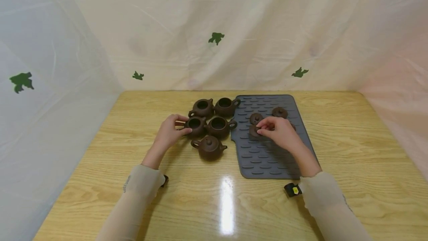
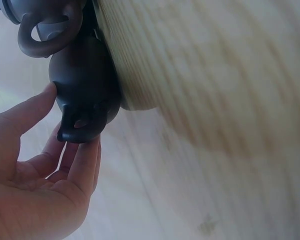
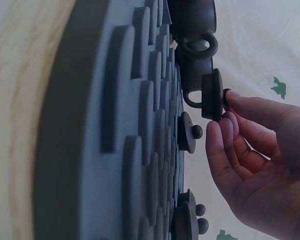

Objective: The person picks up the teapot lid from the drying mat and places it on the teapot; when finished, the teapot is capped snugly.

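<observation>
My right hand (image 1: 279, 133) pinches a dark brown teapot lid (image 3: 212, 95) by its knob. In the right wrist view the lid is raised off the grey ridged mat (image 1: 271, 170). My left hand (image 1: 169, 131) holds a lidless teapot (image 2: 85, 75) at its handle side, thumb against the body and fingers around the handle. Around it stand further open teapots (image 1: 219, 124) (image 1: 203, 108) (image 1: 225, 106). Nearest the front, one teapot (image 1: 210, 148) has its lid on. More lids (image 1: 256, 118) (image 1: 279, 112) lie on the mat; another is mostly hidden behind my right hand.
The wooden table (image 1: 110, 151) extends around the teapots and mat, and a strip of light reflects near its front. A pale curtain (image 1: 174, 47) with green bird shapes hangs behind and at the sides. Black wrist devices (image 1: 292, 190) show at both sleeves.
</observation>
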Demonstrator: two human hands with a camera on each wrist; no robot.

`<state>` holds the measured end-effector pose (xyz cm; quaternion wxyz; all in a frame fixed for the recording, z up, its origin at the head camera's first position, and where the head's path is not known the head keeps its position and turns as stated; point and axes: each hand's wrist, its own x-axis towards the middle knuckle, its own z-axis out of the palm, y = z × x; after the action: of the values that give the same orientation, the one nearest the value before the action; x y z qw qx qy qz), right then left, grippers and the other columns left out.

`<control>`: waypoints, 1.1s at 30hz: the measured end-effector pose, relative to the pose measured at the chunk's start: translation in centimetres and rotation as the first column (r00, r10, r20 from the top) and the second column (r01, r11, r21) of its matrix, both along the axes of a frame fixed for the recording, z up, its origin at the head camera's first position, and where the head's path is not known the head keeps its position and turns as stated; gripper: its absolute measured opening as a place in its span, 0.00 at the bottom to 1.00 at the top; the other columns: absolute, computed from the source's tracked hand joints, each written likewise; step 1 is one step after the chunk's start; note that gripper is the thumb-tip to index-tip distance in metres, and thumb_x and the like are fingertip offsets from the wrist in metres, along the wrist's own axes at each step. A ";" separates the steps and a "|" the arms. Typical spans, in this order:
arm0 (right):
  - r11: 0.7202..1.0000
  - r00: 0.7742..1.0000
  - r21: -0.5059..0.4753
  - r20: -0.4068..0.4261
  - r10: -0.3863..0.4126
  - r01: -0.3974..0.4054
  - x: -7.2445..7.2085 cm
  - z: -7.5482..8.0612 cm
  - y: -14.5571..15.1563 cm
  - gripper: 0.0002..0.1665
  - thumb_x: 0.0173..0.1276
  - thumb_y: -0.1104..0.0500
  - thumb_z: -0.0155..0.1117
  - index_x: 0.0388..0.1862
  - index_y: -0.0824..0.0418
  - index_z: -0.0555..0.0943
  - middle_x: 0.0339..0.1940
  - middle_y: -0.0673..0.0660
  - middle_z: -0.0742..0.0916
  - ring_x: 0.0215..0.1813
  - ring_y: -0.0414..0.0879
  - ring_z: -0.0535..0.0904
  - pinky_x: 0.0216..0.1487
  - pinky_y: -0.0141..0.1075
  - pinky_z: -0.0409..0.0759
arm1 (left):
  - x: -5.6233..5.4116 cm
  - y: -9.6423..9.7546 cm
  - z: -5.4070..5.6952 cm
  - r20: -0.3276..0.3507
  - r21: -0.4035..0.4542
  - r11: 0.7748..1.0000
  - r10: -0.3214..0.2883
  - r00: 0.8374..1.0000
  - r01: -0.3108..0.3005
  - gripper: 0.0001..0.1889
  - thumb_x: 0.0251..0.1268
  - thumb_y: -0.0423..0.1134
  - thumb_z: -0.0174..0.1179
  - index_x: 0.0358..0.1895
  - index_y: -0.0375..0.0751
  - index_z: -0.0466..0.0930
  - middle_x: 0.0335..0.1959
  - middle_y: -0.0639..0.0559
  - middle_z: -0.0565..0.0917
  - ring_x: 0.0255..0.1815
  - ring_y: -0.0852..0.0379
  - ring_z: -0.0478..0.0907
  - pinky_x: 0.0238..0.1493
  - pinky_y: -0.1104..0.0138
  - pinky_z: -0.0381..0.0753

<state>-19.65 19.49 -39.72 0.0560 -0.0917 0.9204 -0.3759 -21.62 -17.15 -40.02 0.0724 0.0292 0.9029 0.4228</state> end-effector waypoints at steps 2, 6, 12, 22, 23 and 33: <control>1.000 1.000 -0.007 0.003 0.001 -0.001 0.0 0.1 -0.2 0.09 0.70 0.58 0.66 0.46 0.60 0.85 0.38 0.58 0.87 0.40 0.48 0.81 0.40 0.38 0.78 | 0.0 0.0 0.0 -0.003 0.002 1.000 0.000 1.000 0.000 0.22 0.66 0.38 0.67 0.61 0.38 0.76 0.64 0.39 0.73 0.65 0.39 0.77 0.61 0.50 0.81; 1.000 1.000 -0.020 0.004 0.005 -0.005 0.0 0.3 -0.5 0.09 0.70 0.58 0.66 0.46 0.60 0.85 0.38 0.58 0.87 0.40 0.49 0.81 0.39 0.37 0.78 | 0.0 0.0 -0.1 -0.005 0.004 1.000 -0.002 1.000 0.002 0.22 0.66 0.38 0.67 0.60 0.38 0.76 0.64 0.38 0.74 0.65 0.39 0.76 0.62 0.49 0.80; 0.999 1.000 -0.033 -0.010 0.013 -0.014 -0.1 0.6 -0.9 0.09 0.69 0.59 0.67 0.45 0.60 0.85 0.37 0.58 0.87 0.40 0.48 0.81 0.39 0.37 0.79 | -0.1 0.0 -0.1 -0.006 0.002 1.000 -0.002 1.000 0.002 0.22 0.66 0.38 0.67 0.60 0.37 0.76 0.64 0.38 0.74 0.65 0.38 0.76 0.62 0.49 0.80; 0.999 0.999 -0.041 -0.028 0.026 -0.027 -0.3 1.0 -1.8 0.09 0.70 0.58 0.66 0.46 0.60 0.85 0.38 0.57 0.87 0.40 0.48 0.82 0.40 0.38 0.79 | 0.1 0.0 0.0 -0.008 0.000 1.000 0.003 1.000 -0.003 0.22 0.65 0.37 0.67 0.60 0.37 0.76 0.63 0.38 0.74 0.65 0.38 0.76 0.63 0.49 0.79; 0.999 0.999 -0.041 -0.029 0.027 -0.028 -0.3 1.1 -1.9 0.09 0.70 0.58 0.66 0.46 0.60 0.85 0.38 0.57 0.87 0.40 0.48 0.82 0.40 0.38 0.79 | 0.1 0.1 0.0 -0.008 -0.002 1.000 0.002 1.000 -0.002 0.22 0.65 0.37 0.67 0.60 0.37 0.76 0.64 0.38 0.74 0.65 0.38 0.76 0.63 0.49 0.79; 0.998 0.999 -0.040 -0.026 0.044 -0.045 -0.4 1.7 -2.9 0.10 0.71 0.56 0.66 0.48 0.59 0.85 0.39 0.57 0.88 0.42 0.49 0.82 0.41 0.38 0.78 | 0.3 0.1 0.1 -0.005 -0.003 1.000 0.002 1.000 -0.002 0.22 0.65 0.37 0.67 0.60 0.37 0.76 0.63 0.38 0.74 0.65 0.38 0.76 0.63 0.50 0.80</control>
<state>-20.07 16.63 -38.04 0.0512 -0.1179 0.9109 -0.3921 -21.36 -17.06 -39.93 0.0695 0.0292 0.9038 0.4213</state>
